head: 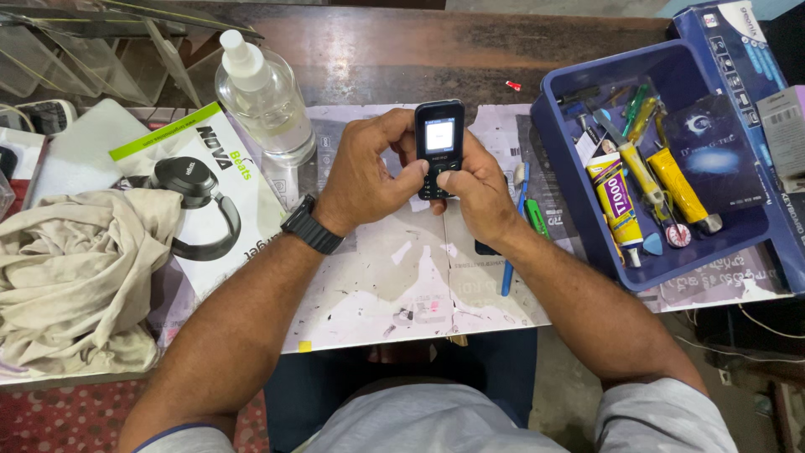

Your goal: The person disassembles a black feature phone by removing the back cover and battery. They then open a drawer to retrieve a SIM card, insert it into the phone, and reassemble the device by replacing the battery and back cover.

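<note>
I held the small black keypad phone (438, 144) upright between both hands above the worn work mat (394, 285), long axis pointing away from me. My left hand (362, 172) and right hand (480, 189) were closed around its lower half, thumbs on the keys.

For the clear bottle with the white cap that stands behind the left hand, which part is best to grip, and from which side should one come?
Grip the clear bottle around its wide round body, below the white cap. It stands upright, so a side wrap probably holds it best. Come from the right, where the bare table gives room; the headphone box lies close on its left, and the left hand is in front.
</note>
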